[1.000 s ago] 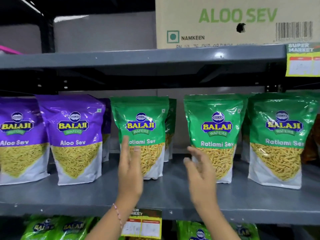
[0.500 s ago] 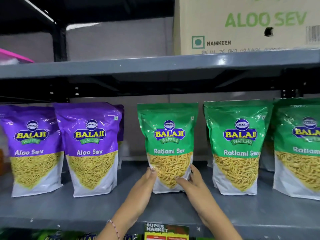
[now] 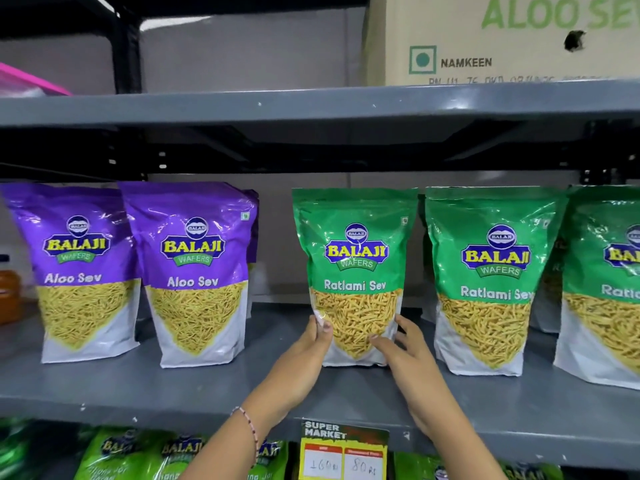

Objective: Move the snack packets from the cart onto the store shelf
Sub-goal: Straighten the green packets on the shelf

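Observation:
A green Ratlami Sev packet (image 3: 355,265) stands upright on the grey store shelf (image 3: 207,386), in the middle of the row. My left hand (image 3: 304,355) grips its lower left edge and my right hand (image 3: 403,351) grips its lower right edge. To its right stand two more green Ratlami Sev packets (image 3: 491,278), the far one cut off by the frame. To its left stand two purple Aloo Sev packets (image 3: 197,271), with another behind them. The cart is out of view.
A cardboard Aloo Sev carton (image 3: 502,39) sits on the upper shelf (image 3: 242,105). A price tag (image 3: 343,452) hangs from the shelf's front lip. Green packets (image 3: 131,455) fill the shelf below. An orange bottle (image 3: 8,292) stands at far left.
Both hands were open in front of the shelf a second ago. They have closed on the sides of the middle green packet, and the view has shifted left and closer.

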